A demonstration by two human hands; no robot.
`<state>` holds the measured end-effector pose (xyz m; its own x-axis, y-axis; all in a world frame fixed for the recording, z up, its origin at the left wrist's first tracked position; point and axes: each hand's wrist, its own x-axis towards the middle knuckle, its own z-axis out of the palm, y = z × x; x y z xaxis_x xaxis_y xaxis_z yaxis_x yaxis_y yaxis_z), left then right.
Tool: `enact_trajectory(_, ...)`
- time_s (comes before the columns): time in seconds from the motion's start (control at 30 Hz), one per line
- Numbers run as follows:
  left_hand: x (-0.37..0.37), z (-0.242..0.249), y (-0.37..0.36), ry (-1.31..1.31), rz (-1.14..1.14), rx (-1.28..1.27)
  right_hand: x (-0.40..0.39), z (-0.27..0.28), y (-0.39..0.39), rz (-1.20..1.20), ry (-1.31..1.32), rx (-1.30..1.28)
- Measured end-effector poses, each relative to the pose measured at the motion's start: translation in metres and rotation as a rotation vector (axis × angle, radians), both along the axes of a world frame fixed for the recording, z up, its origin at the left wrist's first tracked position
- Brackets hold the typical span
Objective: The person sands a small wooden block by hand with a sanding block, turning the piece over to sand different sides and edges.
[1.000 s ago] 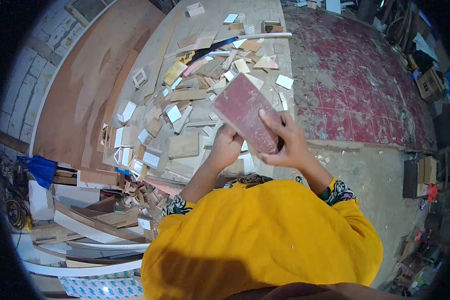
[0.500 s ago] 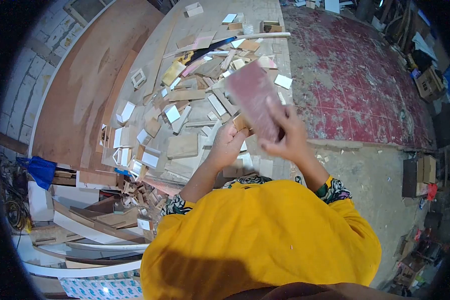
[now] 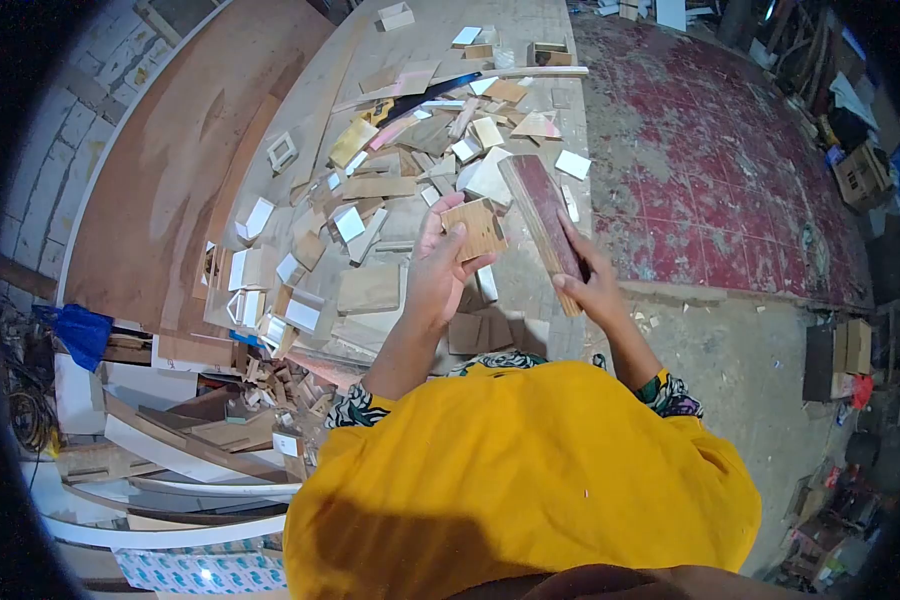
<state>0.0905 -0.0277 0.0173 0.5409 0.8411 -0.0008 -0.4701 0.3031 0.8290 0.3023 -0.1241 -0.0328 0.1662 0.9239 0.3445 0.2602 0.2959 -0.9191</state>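
Note:
My left hand (image 3: pixel 436 270) grips a small square piece of wood (image 3: pixel 480 234), thumb on its near face. A dark notch or mark shows near the piece's right edge. My right hand (image 3: pixel 597 287) is closed around the lower end of a long sanding block (image 3: pixel 542 215), a wooden slab faced with reddish abrasive. The block is turned partly on edge, so its pale wooden side shows. A gap separates it from the square piece. Both are held above the worktable (image 3: pixel 315 95).
Wood offcuts (image 3: pixel 380 187) and a black-bladed handsaw (image 3: pixel 425 97) lie heaped on the table. Small white-faced box pieces (image 3: pixel 255 268) stand along its left side. A large brown board (image 3: pixel 170 170) leans at the left. Red tiled floor (image 3: pixel 710 170) lies to the right.
The sanding block has come off the square piece, moved right and turned from its red face towards its edge. My left hand has risen and tilted, showing the piece's face.

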Motion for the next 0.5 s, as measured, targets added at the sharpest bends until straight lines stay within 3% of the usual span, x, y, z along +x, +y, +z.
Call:
enact_trajectory(0.13,0.002,-0.006,0.005,0.042,0.137,-0.053,-0.02,-0.008,-0.014,0.062,0.064,0.05)
enact_trajectory(0.2,0.005,-0.009,0.008,-0.092,0.215,-0.141,-0.026,-0.004,-0.025,0.065,0.036,0.0)
enact_trajectory(0.3,0.007,-0.013,0.01,-0.218,0.19,-0.238,-0.036,-0.005,-0.026,0.066,0.024,-0.019)
enact_trajectory(0.5,0.013,-0.012,-0.004,-0.083,0.045,-0.2,-0.037,-0.015,-0.017,0.023,0.088,-0.047)
